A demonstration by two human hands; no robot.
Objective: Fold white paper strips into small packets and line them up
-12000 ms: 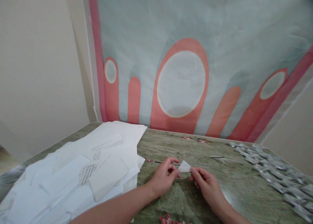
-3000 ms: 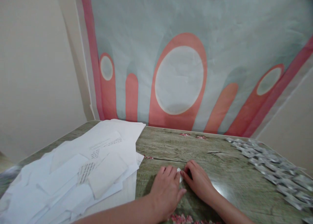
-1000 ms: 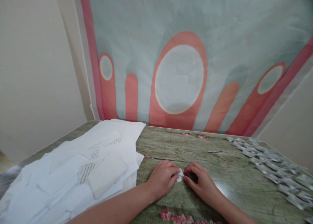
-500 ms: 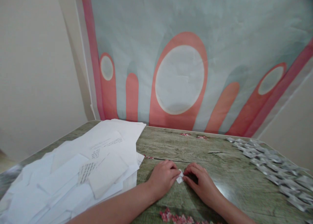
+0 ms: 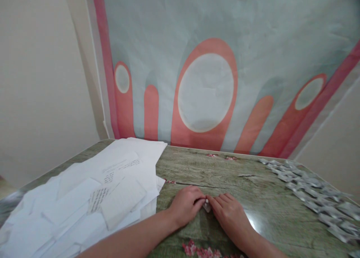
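A small folded white paper piece [image 5: 207, 206] is between my two hands, low over the wood-patterned table [image 5: 191, 168]. My left hand [image 5: 187, 205] pinches its upper left side with thumb and forefinger. From the right, my right hand [image 5: 229, 215] presses its closed fingers on the paper's top edge, with fingertips meeting those of my left hand. Part of the paper is hidden under the fingers.
Loose white sheets [image 5: 75, 198], some with print, lie heaped on the left. Rows of folded silvery-white pieces [image 5: 312, 194] run along the table's right side. Behind the table hangs a blue-grey sheet with red shapes [image 5: 253, 33].
My right hand has shifted left and turned over the paper, its fingers now closed together. The fingertips of both hands have come together at the top of the paper.
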